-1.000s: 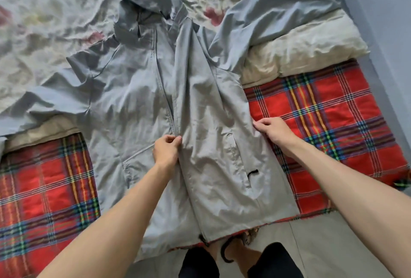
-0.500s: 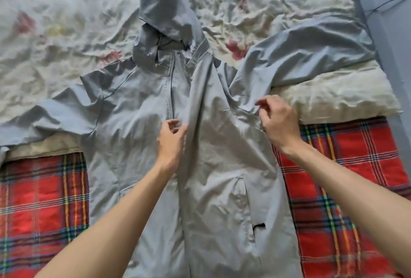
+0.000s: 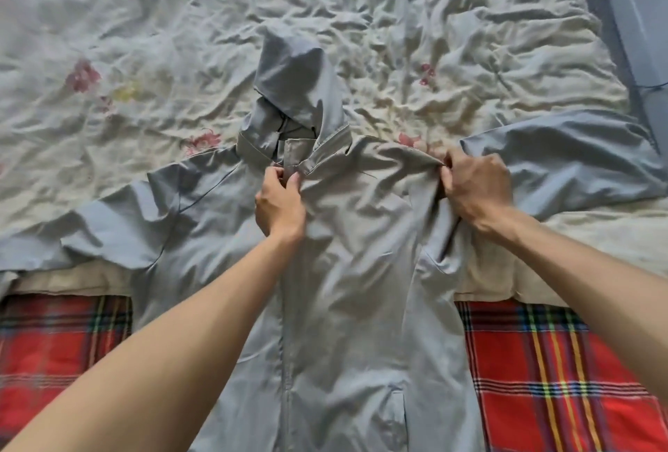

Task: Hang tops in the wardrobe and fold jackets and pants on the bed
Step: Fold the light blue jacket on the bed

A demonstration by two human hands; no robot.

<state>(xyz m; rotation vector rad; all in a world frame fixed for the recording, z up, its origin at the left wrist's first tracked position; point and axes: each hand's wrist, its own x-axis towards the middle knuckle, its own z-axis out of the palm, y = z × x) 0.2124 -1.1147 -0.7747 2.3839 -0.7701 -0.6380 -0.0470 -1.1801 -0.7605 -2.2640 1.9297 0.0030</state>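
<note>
Jacket (image 3: 347,271), grey, lies front up on bed sheet (image 3: 144,35), which is crumpled and flowered. Lower part of jacket lies over red plaid blanket (image 3: 560,379). Hood (image 3: 296,82) points away from person. Sleeves spread out to both sides. Left hand (image 3: 280,205) at collar: grip closed, thumb and fingers pinch front edge just under collar. Right hand (image 3: 477,191) at shoulder of jacket: grip clamped on bunched fabric, fingers curled round it.
</note>
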